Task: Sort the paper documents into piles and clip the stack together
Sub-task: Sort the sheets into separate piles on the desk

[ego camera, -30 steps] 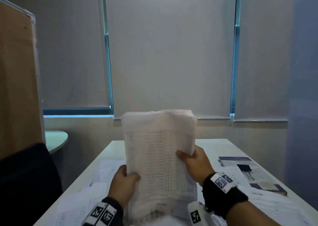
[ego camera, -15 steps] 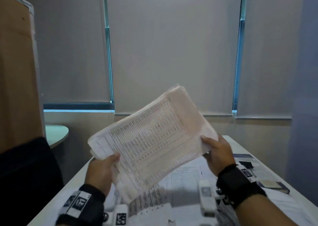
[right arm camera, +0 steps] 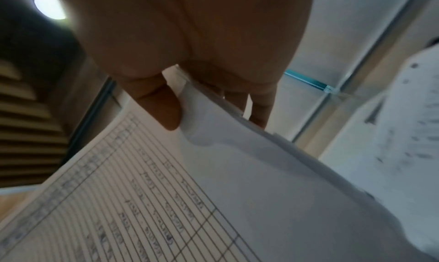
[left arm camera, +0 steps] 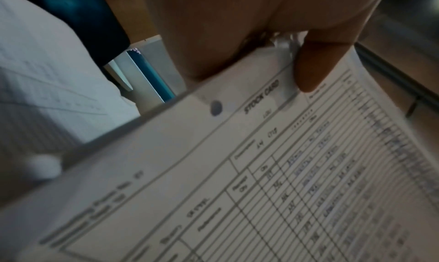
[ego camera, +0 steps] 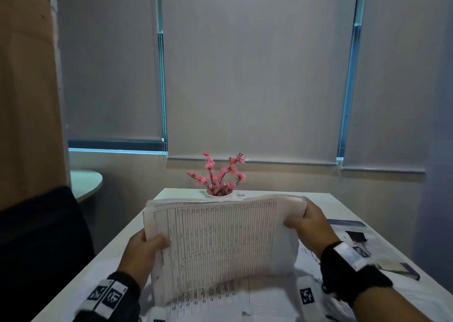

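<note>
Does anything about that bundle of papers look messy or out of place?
Slightly. The paper stack, held between the left hand and right hand, is not squared: sheet edges stagger along its top and the right corner bends under the thumb. Loose sheets also lie scattered on the table.

a dim room with grey roller blinds (ego camera: 255, 76) drawn over the far windows, thin blue light at their edges. a white table (ego camera: 340, 206) runs toward them. a brown board (ego camera: 27, 96) and a dark chair (ego camera: 41, 245) stand at left.
</note>
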The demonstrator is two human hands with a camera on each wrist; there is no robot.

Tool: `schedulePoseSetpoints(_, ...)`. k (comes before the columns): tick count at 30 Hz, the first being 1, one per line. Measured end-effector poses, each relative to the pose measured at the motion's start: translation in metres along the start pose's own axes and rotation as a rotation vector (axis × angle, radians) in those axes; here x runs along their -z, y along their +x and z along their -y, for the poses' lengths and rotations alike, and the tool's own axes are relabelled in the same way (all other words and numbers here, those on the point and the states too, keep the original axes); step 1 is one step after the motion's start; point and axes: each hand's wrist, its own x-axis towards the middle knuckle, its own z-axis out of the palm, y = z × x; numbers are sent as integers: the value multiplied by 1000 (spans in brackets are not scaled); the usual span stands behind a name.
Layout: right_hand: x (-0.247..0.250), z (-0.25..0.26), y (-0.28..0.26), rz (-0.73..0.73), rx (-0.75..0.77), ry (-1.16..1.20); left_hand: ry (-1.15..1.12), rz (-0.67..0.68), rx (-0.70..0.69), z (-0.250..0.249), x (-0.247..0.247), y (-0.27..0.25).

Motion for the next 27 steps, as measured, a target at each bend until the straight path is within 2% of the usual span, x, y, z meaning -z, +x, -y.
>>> schedulePoseSetpoints(2,-2,19,-2,-139,170,-337,28,-9,8,1,0,-1)
schedulePoseSetpoints(3,-4,33,-4,-219,315,-483,39,-13,10,1,-1,-2)
schedulePoseSetpoints(4,-9,47,-7,-257,449,-592,49,-17,15,1,0,-2)
schedulePoseSetpoints(5,-17,62,-11,-227,531,-694,55,-18,18,2,-1,-1)
schedulePoseSetpoints(7,-38,84,-16,-4,548,-919,50,-12,9,3,-1,-1)
schedulePoseSetpoints(9,-61,90,-16,281,441,-1128,46,-14,15,3,-3,-3)
schedulePoseSetpoints(11,-74,94,-9,389,386,-1219,57,-18,11,3,-2,-4)
schedulePoseSetpoints(13,-78,99,-4,360,442,-1207,78,-15,-4,1,-2,-6)
schedulePoseSetpoints(17,-81,106,-8,423,477,-1177,39,-9,-85,-12,-2,-9)
schedulePoseSetpoints(20,-67,114,-5,271,473,-1136,-77,-77,-179,-26,1,-3)
schedulePoseSetpoints(22,-51,119,3,155,462,-979,-178,-119,-178,-34,2,-1)
schedulePoseSetpoints(24,-41,121,8,99,432,-764,-184,-118,-135,-33,1,2)
schedulePoseSetpoints(27,-41,111,6,74,358,-400,-240,4,-94,-36,-17,-4)
